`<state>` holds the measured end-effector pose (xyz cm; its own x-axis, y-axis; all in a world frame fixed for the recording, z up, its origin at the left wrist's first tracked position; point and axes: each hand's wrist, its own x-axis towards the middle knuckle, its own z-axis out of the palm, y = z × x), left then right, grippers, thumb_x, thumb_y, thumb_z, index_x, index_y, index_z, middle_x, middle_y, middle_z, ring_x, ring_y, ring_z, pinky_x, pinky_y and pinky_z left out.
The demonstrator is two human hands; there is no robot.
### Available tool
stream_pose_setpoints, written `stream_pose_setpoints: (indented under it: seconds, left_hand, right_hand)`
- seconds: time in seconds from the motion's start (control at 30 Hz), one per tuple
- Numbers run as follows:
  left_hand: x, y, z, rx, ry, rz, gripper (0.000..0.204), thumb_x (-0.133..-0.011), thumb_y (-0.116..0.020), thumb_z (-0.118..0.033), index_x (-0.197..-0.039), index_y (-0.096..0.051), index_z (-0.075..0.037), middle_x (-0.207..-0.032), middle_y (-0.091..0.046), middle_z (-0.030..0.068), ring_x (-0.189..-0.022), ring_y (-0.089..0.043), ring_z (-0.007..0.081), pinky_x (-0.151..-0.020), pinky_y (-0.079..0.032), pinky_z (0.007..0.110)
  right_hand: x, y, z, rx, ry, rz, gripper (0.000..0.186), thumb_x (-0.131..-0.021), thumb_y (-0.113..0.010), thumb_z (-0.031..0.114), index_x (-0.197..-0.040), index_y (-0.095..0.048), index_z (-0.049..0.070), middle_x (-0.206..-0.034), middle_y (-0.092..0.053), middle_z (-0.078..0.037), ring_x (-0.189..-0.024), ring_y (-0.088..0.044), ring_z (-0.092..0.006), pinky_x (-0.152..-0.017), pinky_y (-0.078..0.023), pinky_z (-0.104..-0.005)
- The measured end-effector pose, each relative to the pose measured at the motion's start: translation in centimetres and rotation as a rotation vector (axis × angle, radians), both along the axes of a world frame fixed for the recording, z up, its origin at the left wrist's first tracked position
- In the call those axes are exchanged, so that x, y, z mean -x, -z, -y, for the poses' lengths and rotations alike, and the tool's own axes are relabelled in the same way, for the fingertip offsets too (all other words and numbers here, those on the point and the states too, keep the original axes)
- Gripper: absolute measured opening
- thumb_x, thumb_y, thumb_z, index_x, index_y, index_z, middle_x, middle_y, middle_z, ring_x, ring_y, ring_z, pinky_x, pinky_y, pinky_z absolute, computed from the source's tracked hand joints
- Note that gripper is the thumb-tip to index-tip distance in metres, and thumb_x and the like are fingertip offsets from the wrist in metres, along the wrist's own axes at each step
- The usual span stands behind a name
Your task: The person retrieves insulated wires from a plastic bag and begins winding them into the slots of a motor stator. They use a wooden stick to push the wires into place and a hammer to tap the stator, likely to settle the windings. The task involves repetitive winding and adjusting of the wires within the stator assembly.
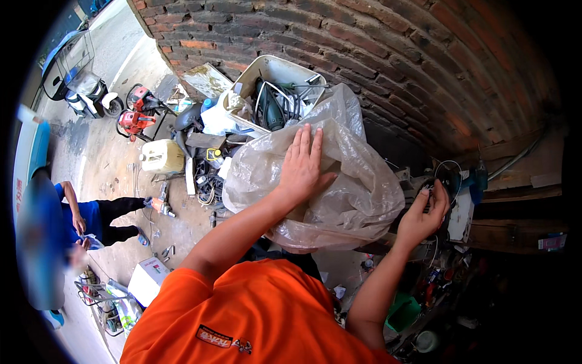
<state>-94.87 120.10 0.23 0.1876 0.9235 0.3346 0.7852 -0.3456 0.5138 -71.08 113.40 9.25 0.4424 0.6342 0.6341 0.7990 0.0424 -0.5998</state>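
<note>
While the left hand (303, 171) lies flat on a big clear plastic bag (361, 197), its fingers are straight, with the thumb out to the side, so that grip is pinching nothing. The bag is in the middle, just past the person's orange shirt (254, 309), and it is puffy and full of folds. Its far part is up against the near right side of a white tub (285, 64) that holds tools (271, 109). The right hand (424, 215) is just beside the bag, on the right, with its fingers bent by a dark thing (430, 184). It is dim there, so I cannot tell if that grip is pinching it or only touching it.

The bag looks thin, so a hard tool end in the tub could rip it if the bag gets dragged across. A flat palm does not hold on to plastic, so the bag could slide off if it is bumped or wind blows in. The right fingers could get poked if they move fast near that dim pile. On the left, loops of cord (209, 189) lie on the ground (177, 212), and a foot could catch in them and make the person trip.
</note>
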Motion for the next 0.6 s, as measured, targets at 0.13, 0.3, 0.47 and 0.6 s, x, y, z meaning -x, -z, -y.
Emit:
stream_pose_setpoints:
  seconds: [0.13,0.3,0.47,0.6]
  left_hand:
    - [-0.9,3.6,-0.7,0.090,0.057,-0.033,0.097,-0.080,-0.075,-0.019,-0.157,-0.018,-0.002,-0.159,-0.021,0.0293,-0.144,-0.032,0.0427,-0.115,-0.035,0.044]
    - [1.1,3.1,-0.4,0.248,-0.003,0.302,0.063,-0.086,-0.058,0.001,-0.145,-0.038,0.001,-0.134,-0.054,0.0304,-0.121,-0.056,0.0424,-0.103,-0.046,0.043]
    - [4.9,-0.6,-1.3,0.951,-0.065,1.104,0.024,-0.093,-0.062,-0.008,-0.116,-0.062,0.000,-0.099,-0.068,0.0066,-0.085,-0.064,0.0126,-0.071,-0.052,0.028]
    - [5.0,-2.3,-2.8,0.873,-0.170,1.123,0.020,-0.093,-0.060,-0.017,-0.100,-0.066,0.001,-0.085,-0.067,0.0060,-0.068,-0.061,0.0121,-0.062,-0.050,0.029]
  right_hand:
    - [9.3,0.3,0.7,0.388,-0.528,0.028,0.066,-0.083,-0.078,0.028,-0.134,-0.052,-0.005,-0.137,-0.051,-0.028,-0.126,-0.052,-0.0430,-0.103,-0.045,-0.0462]
    - [5.8,9.9,-6.9,0.918,-0.250,0.068,0.063,-0.080,-0.073,0.014,-0.136,-0.051,-0.005,-0.120,-0.064,-0.031,-0.112,-0.064,-0.0425,-0.095,-0.051,-0.0450]
    - [-0.1,11.7,-10.5,0.526,-0.297,-0.574,0.029,-0.078,-0.061,-0.002,-0.105,-0.069,-0.005,-0.090,-0.072,-0.021,-0.085,-0.069,-0.0406,-0.083,-0.054,-0.0413]
    - [4.5,5.6,-9.8,0.145,-0.200,0.384,0.025,-0.084,-0.062,0.001,-0.108,-0.069,-0.004,-0.101,-0.069,-0.017,-0.088,-0.066,-0.0362,-0.082,-0.053,-0.0387]
